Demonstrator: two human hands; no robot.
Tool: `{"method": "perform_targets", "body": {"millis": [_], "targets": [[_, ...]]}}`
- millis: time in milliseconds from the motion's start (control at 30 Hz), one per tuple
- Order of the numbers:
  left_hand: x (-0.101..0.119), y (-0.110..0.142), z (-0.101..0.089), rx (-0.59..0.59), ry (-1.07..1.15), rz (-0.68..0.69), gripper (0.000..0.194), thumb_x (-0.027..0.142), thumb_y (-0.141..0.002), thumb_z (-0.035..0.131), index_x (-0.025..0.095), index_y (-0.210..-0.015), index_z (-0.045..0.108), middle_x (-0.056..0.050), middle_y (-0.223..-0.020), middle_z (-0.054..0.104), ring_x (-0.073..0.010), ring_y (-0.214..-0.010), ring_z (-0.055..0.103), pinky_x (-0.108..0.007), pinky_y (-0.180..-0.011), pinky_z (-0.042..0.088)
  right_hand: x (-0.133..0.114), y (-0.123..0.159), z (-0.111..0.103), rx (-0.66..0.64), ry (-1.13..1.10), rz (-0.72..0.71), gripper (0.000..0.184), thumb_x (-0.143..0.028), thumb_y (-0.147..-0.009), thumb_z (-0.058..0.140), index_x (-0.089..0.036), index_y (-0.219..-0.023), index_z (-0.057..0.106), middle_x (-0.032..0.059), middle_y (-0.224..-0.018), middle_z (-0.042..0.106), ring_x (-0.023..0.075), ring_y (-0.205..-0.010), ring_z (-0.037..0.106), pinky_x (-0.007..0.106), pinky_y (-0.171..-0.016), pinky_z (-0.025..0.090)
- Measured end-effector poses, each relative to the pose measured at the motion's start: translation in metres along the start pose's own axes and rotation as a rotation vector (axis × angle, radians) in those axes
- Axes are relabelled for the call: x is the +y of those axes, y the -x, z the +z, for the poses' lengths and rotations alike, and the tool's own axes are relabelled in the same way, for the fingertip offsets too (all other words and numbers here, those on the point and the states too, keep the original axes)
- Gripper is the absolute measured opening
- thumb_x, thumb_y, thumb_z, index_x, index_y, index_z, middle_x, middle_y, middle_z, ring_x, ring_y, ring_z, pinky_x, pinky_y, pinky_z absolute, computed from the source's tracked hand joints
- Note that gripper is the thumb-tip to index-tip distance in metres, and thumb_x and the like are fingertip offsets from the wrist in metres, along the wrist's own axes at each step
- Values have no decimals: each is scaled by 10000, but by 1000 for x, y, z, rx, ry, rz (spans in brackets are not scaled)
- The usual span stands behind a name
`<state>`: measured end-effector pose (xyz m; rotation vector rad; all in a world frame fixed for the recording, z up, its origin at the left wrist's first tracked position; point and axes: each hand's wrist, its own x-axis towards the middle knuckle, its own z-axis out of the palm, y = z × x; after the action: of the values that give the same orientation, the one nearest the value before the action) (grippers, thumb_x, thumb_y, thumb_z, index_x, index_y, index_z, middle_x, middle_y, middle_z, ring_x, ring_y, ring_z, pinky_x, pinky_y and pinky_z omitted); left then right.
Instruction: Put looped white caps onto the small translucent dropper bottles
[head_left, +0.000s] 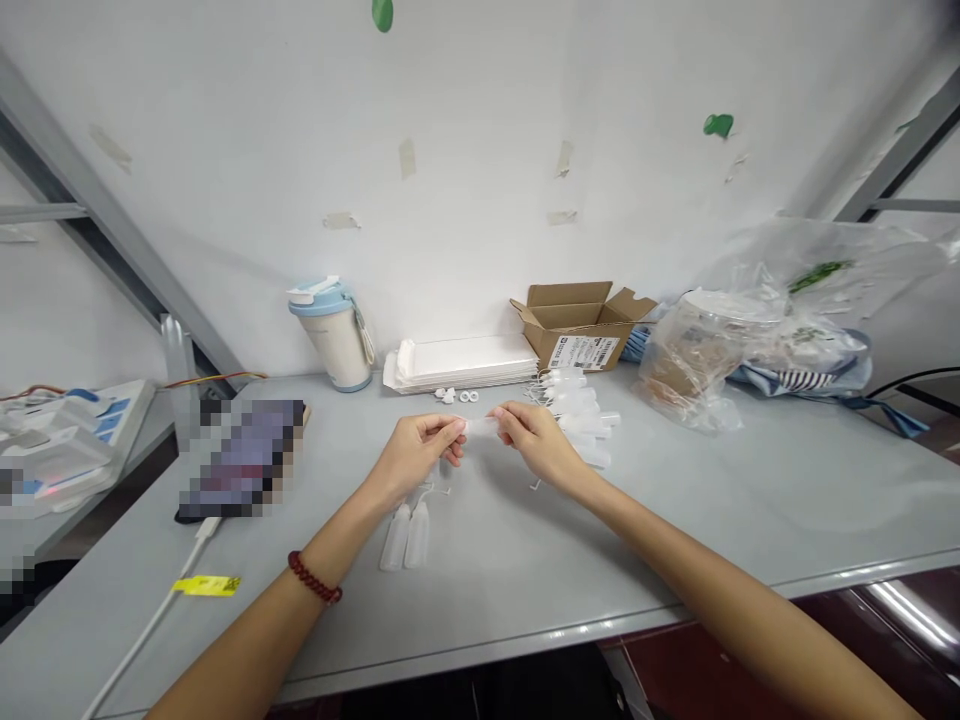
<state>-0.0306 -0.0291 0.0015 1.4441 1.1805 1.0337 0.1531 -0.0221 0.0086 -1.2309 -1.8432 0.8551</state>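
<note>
Just above the middle of the table, my left hand (420,445) pinches one end of a small translucent plastic piece (481,426). My right hand (536,440) pinches the other end, so the piece lies level between my fingertips; it resembles the small bottles nearby, but fingers cover much of it. Below my left hand lie two small translucent squeeze bottles (417,538) side by side, with thin bent tips. Behind my right hand is a pile of similar bottles (592,418), partly hidden by it. Several small white caps or rings (466,397) lie beyond my fingertips.
Along the wall stand a cup with a blue lid (330,335), a stack of flat white boxes (465,362) and an open cardboard box (577,330). Plastic bags (697,350) are at the right. A phone (244,460) with a white cable (146,630) lies left on the grey table (525,590).
</note>
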Motion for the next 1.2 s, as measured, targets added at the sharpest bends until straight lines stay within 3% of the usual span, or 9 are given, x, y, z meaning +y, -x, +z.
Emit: {"method": "perform_targets", "body": {"millis": [233,333,433,633,867,1100,1200], "targets": [[4,3,5,42,68,42,306,375,-624,774,155,-828,716,-46,-836,693,-158,-692,616,-300,-704,517,4,-2,1,15,-139,35,414,-503,-886,369,-164,-734,553,-38,-521,394,101,-472,349,242,-474,272],[3,3,6,52,125,25,300,398,-671,750,148,-834,726,-51,-811,697,-160,-725,625,-303,-743,519,2,-1,0,2,-270,87,432,-553,-858,399,-158,-780,554,-42,-527,402,89,-447,322,237,-444,263],[1,2,7,14,183,-12,358,475,-750,670,121,-770,714,-69,-778,680,-150,-682,624,-290,-671,526,-1,0,-1,-3,-337,116,433,-562,-849,411,-154,-820,554,-39,-547,418,81,-437,306,234,-432,263],[5,6,7,-84,180,-104,416,513,-773,625,103,-715,655,-48,-680,614,-110,-470,552,-241,-428,425,-2,-1,-2,-6,-264,67,432,-569,-845,404,-167,-762,537,-49,-521,370,90,-461,312,236,-451,251],[8,5,4,-110,105,9,327,455,-769,646,143,-868,663,-33,-768,615,-113,-540,569,-245,-488,466,-1,-1,-4,4,-254,68,423,-548,-861,385,-166,-751,530,-50,-524,362,91,-465,313,242,-466,255],[8,7,7,-129,89,-112,478,588,-776,567,116,-730,628,-25,-609,579,-112,-427,534,-230,-391,406,-1,0,-3,26,-139,-9,427,-529,-889,365,-174,-730,542,-32,-541,413,105,-505,375,244,-508,292],[9,8,7,-133,47,-50,413,543,-771,597,137,-696,620,-13,-573,579,-111,-435,530,-232,-424,416,1,0,-2,20,-88,-19,433,-516,-900,356,-179,-677,512,-31,-534,421,105,-511,388,244,-524,300]]}}
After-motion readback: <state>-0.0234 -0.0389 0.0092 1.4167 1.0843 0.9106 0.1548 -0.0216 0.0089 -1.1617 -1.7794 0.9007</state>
